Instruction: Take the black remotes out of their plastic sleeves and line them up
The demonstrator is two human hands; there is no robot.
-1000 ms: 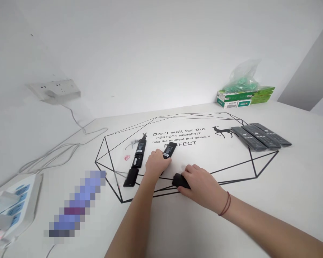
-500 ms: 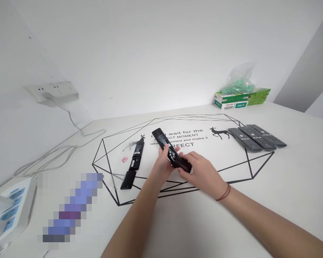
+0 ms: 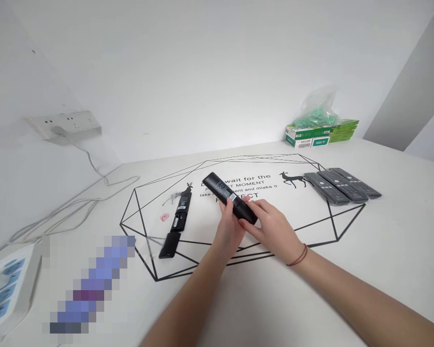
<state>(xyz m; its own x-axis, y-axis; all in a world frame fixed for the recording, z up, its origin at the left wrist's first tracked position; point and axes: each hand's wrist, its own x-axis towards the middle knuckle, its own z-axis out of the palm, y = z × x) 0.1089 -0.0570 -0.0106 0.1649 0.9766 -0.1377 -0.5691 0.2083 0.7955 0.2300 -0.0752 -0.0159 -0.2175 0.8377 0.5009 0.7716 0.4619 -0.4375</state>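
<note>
Back side up, a black remote control (image 3: 219,187) is held slantwise above the table by both hands. My left hand (image 3: 232,232) is closed around its middle, thumb on the back near the white label. At the near end, the fingers and thumb of my right hand (image 3: 275,231) pinch the battery cover (image 3: 247,212), which lies over the battery bay. Whether it is fully latched I cannot tell. To the left, another remote control (image 3: 183,205) lies back up with its bay uncovered, and a loose black battery cover (image 3: 170,245) lies at its near end.
Three remotes (image 3: 342,185) in clear sleeves lie side by side at right. Green-and-white boxes (image 3: 307,136) with a plastic bag (image 3: 317,113) on top stand by the wall. At left are a power strip (image 3: 12,294), cables (image 3: 72,212) and a pixelated blue object (image 3: 97,284).
The battery cover, tilted off the held remote before with the bay showing, now lies over the bay in line with the body. Both hands stay on the remote; the view has shifted slightly.
</note>
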